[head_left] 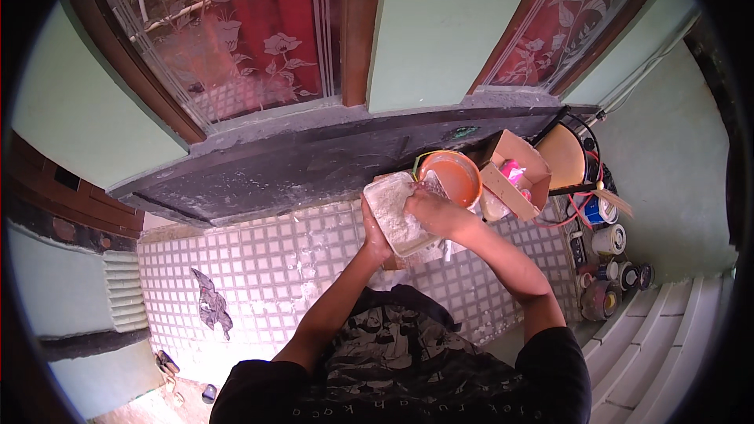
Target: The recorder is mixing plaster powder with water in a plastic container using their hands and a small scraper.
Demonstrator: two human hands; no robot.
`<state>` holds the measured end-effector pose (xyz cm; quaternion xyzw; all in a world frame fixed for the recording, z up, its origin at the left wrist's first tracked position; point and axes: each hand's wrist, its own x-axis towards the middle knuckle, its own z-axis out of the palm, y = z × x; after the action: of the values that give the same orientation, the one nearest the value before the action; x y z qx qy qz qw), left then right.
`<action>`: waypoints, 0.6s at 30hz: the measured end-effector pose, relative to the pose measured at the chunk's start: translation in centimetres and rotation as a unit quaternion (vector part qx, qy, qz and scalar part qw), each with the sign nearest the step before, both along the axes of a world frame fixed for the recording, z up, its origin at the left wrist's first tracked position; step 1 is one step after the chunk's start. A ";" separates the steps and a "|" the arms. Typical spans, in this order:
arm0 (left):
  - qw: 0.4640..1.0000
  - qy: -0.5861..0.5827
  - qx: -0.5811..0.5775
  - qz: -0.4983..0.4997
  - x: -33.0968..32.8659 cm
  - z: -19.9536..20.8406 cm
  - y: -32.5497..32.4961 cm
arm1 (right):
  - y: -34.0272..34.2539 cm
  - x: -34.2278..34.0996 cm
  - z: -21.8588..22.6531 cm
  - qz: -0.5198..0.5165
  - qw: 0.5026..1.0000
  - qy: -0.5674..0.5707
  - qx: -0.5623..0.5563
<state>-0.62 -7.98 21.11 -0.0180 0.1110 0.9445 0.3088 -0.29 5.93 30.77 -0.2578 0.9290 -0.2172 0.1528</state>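
Note:
My left hand [375, 229] grips the left side of a white rectangular tub [408, 250], which is tilted a little. Pale, lumpy powder [389, 208] fills much of it. Reaching across from the right, my right hand [432, 208] has its fingers curled down at the powder. Whether anything sits in those fingers is hidden. A whitish, thin-looking piece [433, 181] shows just beyond the right hand, too unclear to name. Right behind the tub stands an orange bucket [452, 173] with pale smears inside.
An open cardboard box [522, 161] holding a pink item stands right of the bucket, near a chair [567, 161]. Paint cans [609, 239] line the right wall by white steps [652, 330]. A dark rag [210, 304] lies on the tiled floor. Ahead is the windowed wall [440, 23].

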 end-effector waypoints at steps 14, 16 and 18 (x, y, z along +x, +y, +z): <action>1.000 0.008 -0.006 -0.004 0.3 -0.3 0.4 | -0.1 0.3 1.9 0.005 0.987 -0.163 -0.014; 1.000 0.010 -0.010 -0.007 0.3 -0.3 0.6 | -0.6 -0.1 0.3 -0.015 1.000 0.010 -0.010; 0.999 -0.044 -0.017 0.006 0.4 -0.3 0.8 | -0.6 -0.9 -0.7 -0.026 0.999 0.014 -0.030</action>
<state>-0.20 -7.21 20.86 -0.0652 0.1134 0.9424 0.3077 -1.20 5.32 30.03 -0.2415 0.9305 -0.2450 0.1260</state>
